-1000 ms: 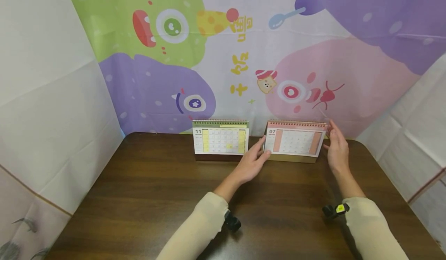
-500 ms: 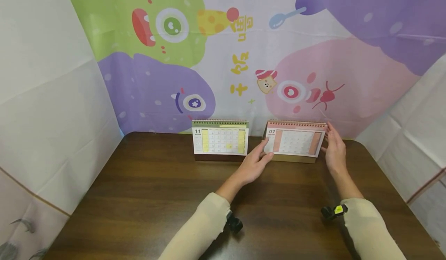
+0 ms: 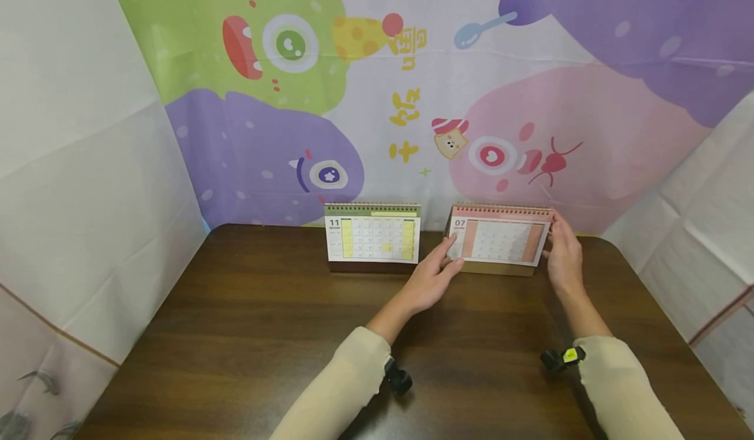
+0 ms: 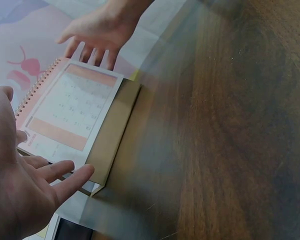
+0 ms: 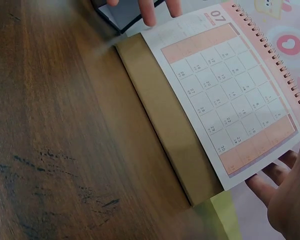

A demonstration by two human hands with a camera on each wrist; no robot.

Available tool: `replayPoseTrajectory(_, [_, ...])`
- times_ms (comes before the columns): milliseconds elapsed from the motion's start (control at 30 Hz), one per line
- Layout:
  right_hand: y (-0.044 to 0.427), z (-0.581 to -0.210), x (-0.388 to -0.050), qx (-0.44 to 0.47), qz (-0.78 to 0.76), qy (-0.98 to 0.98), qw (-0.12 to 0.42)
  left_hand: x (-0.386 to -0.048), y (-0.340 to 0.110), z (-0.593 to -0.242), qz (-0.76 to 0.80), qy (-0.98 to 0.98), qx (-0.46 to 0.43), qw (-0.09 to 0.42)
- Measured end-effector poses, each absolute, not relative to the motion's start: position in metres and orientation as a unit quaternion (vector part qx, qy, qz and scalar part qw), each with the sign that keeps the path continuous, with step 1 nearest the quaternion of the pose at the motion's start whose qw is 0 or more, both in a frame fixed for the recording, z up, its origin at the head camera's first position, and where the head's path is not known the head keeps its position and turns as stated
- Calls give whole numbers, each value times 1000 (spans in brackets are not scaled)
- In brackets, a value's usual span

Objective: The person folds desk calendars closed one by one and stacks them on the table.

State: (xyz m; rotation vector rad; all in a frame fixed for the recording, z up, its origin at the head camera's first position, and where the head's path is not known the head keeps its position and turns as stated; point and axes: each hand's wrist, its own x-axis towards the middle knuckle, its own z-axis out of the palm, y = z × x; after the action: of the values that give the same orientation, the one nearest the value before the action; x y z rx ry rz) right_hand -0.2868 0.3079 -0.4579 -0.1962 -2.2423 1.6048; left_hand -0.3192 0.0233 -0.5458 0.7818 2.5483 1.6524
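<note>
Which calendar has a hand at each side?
The pink-topped calendar, marked 07: left hand at one side, right hand at the other. The green-topped calendar, marked 11, has only the left hand nearby.

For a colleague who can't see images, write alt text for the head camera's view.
A person's left hand and right hand are at opposite side edges of a pink desk calendar marked 07, standing on a dark wooden table. A green-topped calendar marked 11 stands to its left, before a cartoon-print backdrop.
</note>
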Motion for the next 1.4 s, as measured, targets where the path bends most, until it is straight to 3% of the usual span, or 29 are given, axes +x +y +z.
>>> replayPoseTrajectory(200, [308, -458, -287, -74, 573, -794, 186, -327, 25, -555, 530, 810, 249, 12])
replayPoseTrajectory(600, [308, -460, -287, -67, 575, -790, 203, -322, 28, -548, 535, 810, 239, -5])
replayPoseTrajectory(1400, [303, -465, -281, -78, 584, -773, 234, -326, 27, -531, 524, 824, 217, 18])
